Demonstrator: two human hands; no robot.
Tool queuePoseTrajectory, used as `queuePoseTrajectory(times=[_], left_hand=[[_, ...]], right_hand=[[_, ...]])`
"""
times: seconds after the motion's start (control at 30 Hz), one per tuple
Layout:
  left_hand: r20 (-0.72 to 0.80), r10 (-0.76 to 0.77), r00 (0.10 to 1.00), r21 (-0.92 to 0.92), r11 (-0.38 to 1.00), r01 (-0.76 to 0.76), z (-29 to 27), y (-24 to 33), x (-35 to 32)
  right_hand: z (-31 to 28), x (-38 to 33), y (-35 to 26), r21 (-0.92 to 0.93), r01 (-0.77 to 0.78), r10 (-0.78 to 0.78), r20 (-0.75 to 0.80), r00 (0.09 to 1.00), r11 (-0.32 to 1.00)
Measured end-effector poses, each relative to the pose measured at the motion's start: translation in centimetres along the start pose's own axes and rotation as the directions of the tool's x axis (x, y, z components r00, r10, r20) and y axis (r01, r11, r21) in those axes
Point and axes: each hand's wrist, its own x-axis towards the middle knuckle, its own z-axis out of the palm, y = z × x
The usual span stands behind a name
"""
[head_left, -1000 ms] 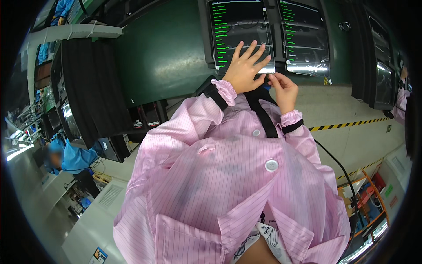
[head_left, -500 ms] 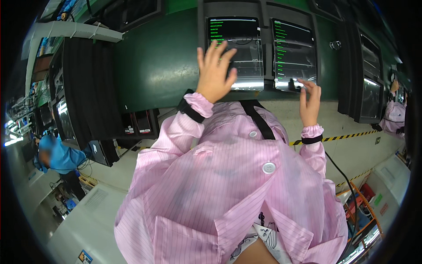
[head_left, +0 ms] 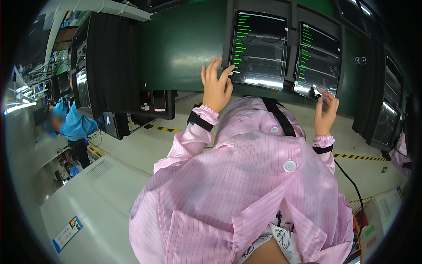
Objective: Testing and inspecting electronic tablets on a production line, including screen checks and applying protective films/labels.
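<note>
Touching left tablet screen (head_left: 259, 48), mounted on green panel (head_left: 184, 44), with open left hand (head_left: 216, 86); pinching right hand (head_left: 326, 112) tapping right tablet screen (head_left: 317, 57). Risking stray taps, probably, from spread fingers brushing wrong menu lines.

Left hand (head_left: 216, 88) is up with a fingertip on the left screen (head_left: 259, 48). Right hand (head_left: 326, 111) pokes the bottom edge of the right screen (head_left: 317, 59), both mounted on a green panel (head_left: 184, 44).
</note>
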Motion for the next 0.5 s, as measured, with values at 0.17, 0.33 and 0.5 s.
queuePoseTrajectory(times=[0.17,0.33,0.5], left_hand=[[0.006,0.041,0.999,-0.019,0.999,-0.041,0.36,0.32,-0.12],[0.041,0.037,0.998,-0.007,0.999,-0.037,0.53,0.58,-0.48],[0.050,0.015,0.999,0.034,0.999,-0.016,-0.10,1.07,-0.11]], right_hand=[[0.34,0.16,-0.41,0.020,-0.011,0.011,0.015,1.000,1.000],[0.71,-0.12,-0.05,0.026,-0.007,0.007,0.002,1.000,1.000],[0.65,-0.34,-0.31,0.044,-0.025,0.025,0.004,1.000,0.999]])
